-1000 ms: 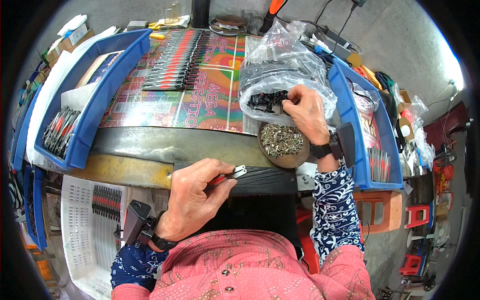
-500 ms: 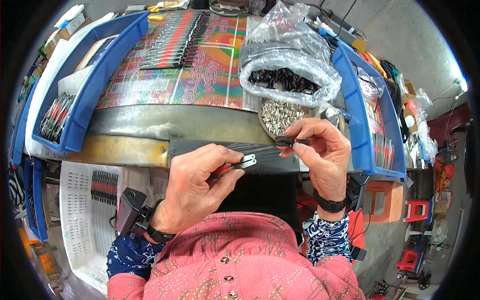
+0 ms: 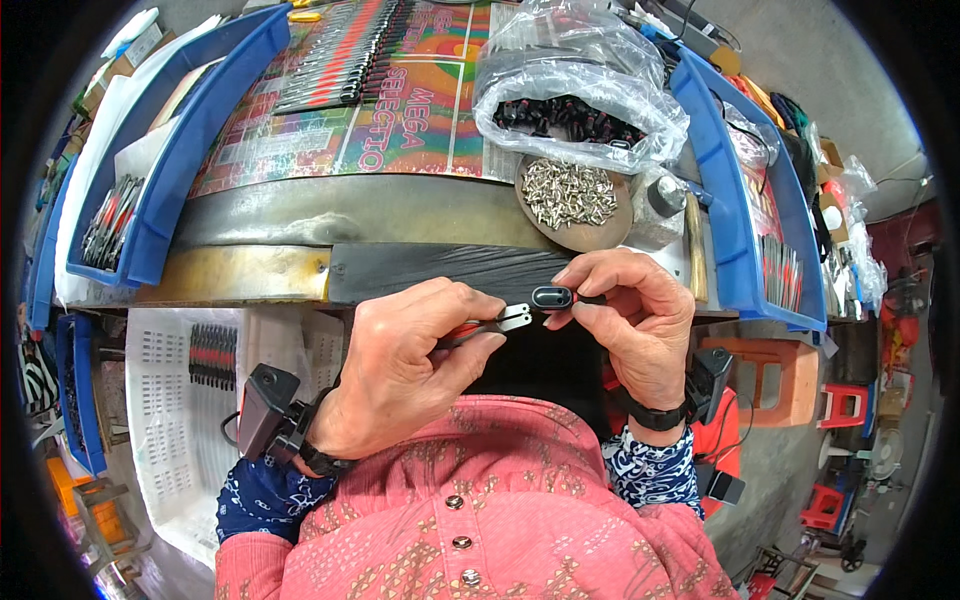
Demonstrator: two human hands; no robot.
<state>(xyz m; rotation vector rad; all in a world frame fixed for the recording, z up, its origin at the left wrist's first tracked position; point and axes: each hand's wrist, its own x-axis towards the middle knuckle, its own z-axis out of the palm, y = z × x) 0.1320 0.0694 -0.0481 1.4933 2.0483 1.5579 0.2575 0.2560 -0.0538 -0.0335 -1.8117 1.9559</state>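
Observation:
My left hand (image 3: 405,350) is closed around a slim red-and-black handle (image 3: 462,332). Two flat silver metal tabs with small holes (image 3: 515,318) stick out past its thumb and fingertips. Between thumb and fingers, my right hand (image 3: 640,320) pinches a small glossy black oval part (image 3: 552,298) with a dark stem. That part is right beside the ends of the tabs; whether they touch I cannot tell. Both hands are held just off the table's front edge. The exact kind of tool is unclear, since the left fingers hide most of the handle.
Small silver metal pins (image 3: 570,195) fill a round dish beyond my right hand. Behind it, a clear plastic bag (image 3: 590,75) holds black parts. Blue trays (image 3: 160,225) (image 3: 715,215) with red-and-black tools flank the table. A white basket (image 3: 170,440) sits below left.
My hands have come closer together, bringing the black part up to the silver tabs. The black part has turned, so its oval face shows. The view has shifted slightly.

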